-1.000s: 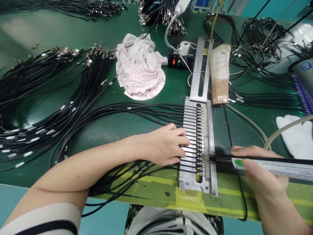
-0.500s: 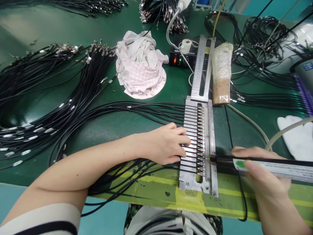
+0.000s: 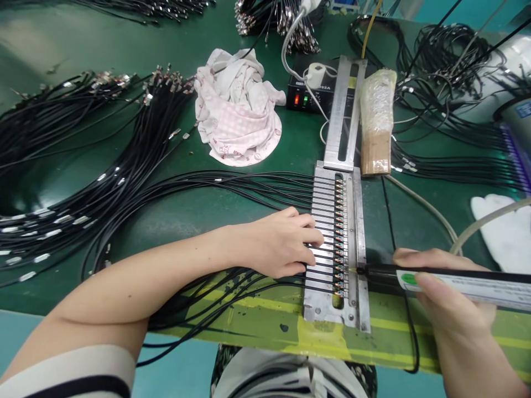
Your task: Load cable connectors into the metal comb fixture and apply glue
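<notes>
A slotted metal fixture (image 3: 352, 221) lies near the table's front edge, with several thin black cables (image 3: 257, 185) laid side by side in its grooves. My left hand (image 3: 282, 243) rests on the cables at the fixture's left side, fingers curled and pressing them down. My right hand (image 3: 448, 309) grips a long pen-shaped dispenser (image 3: 456, 279) with a black nose and a white labelled barrel. Its fine tip touches the cable ends in the lower part of the fixture.
Large bundles of black cables (image 3: 83, 182) cover the left of the green table. A crumpled pink cloth (image 3: 238, 119), a black control box (image 3: 307, 94), a second metal bar (image 3: 344, 110) and a wrapped block (image 3: 375, 121) lie behind. A white glove (image 3: 504, 232) sits at right.
Both hands stay in place; the dispenser tip holds at the same cable ends. Only the camera view has shifted slightly.
</notes>
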Available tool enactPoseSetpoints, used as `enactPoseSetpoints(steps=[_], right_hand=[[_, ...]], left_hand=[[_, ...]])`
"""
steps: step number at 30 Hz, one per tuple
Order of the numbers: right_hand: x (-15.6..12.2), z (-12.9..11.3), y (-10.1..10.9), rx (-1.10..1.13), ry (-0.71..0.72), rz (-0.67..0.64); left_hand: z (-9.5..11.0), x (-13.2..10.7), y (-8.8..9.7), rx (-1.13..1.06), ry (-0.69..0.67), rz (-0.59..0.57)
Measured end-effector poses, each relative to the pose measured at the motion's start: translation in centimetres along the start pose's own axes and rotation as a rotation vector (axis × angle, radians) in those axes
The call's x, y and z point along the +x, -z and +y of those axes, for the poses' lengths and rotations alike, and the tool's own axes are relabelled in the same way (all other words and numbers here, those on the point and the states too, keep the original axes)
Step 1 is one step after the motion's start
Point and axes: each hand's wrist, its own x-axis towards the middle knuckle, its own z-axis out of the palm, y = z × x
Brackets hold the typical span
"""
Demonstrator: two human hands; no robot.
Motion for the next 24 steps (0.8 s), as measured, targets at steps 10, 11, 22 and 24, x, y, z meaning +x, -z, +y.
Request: enactPoseSetpoints(steps=[10,11,22,24], right_hand=[[0.26,-0.45,-0.32,-0.036,0.003,0.006],[0.23,-0.41,-0.27,-0.033,0.001,0.004],[0.11,-0.3,-0.12,-0.017,0.002,-0.023],[0.11,-0.29,-0.07,-0.018,0.004,-0.024]], left_hand=[[-0.07,-0.02,-0.06,-0.009,-0.002,0.001],[-0.07,-0.01,-0.05,-0.01,-0.001,-0.004],[-0.05,0.0,-0.01,-0.01,0.006,-0.016],[-0.05,-0.01,-0.01,-0.011,0.005,-0.017]])
